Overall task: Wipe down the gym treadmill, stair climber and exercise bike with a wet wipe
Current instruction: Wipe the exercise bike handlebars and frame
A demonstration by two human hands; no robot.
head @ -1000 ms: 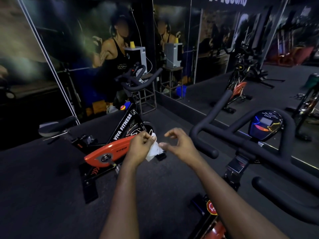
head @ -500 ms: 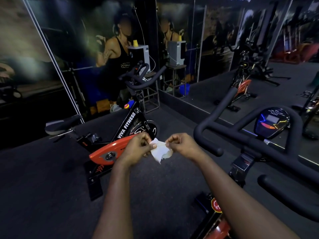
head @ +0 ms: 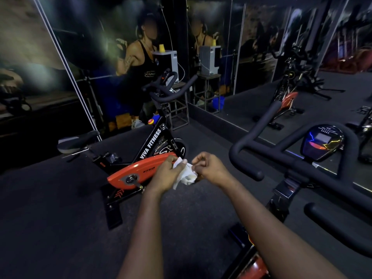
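A crumpled white wet wipe hangs between my two hands at mid-frame. My left hand grips its left side with curled fingers. My right hand pinches its right edge. Behind my hands stands a black and orange exercise bike marked VIVA FITNESS, with its saddle to the left. A second exercise bike is close on my right, showing black handlebars and a glossy console.
Dark rubber floor spreads to the left and in front. A mirrored wall runs along the back right, with a raised ledge at its foot. A metal stand carrying a white box sits behind the first bike.
My right hand came back to the wipe and took hold of its edge. The wipe is now bunched up between both hands, and the view has shifted slightly.
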